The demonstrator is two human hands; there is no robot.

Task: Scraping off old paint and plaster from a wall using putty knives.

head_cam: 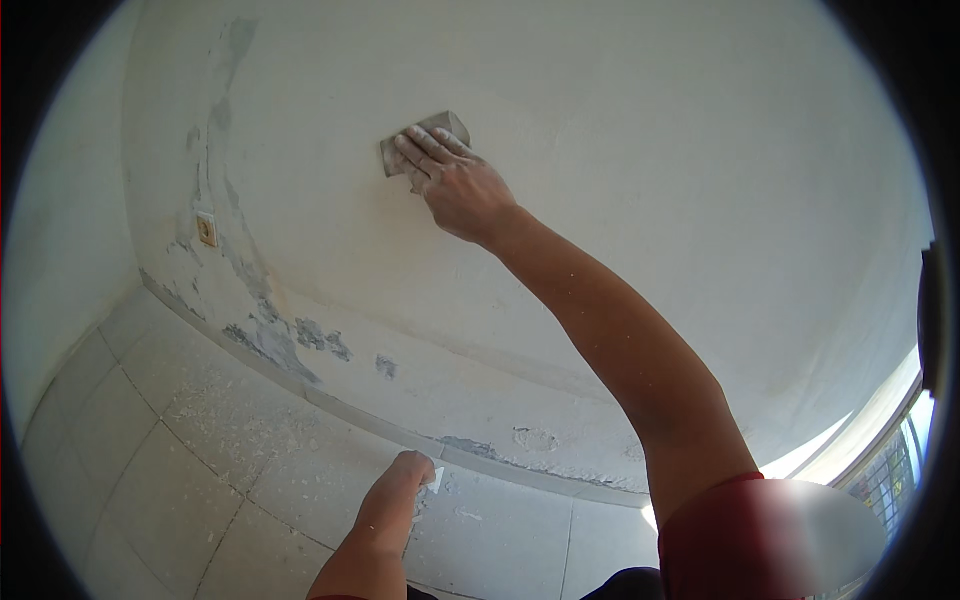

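A piece of grey sandpaper [439, 122] lies flat against the pale plastered wall [637, 150], with my right hand [461, 180] pressing on it, fingers spread and dusty. The fingers cover part of the sheet. Low in the view, above the tiled floor, my left hand [416, 466] is closed around a small white flat piece [436, 480], of which only an edge shows; its material cannot be told. Grey patches of bare plaster [322, 339] mark the lower wall.
A wall socket [206, 229] sits at the left, beside cracked and peeling areas. Flakes and dust [240, 420] are scattered over the floor tiles [495, 525]. A skirting [360, 421] runs along the wall's foot. At the far right is a window with a grille [889, 480].
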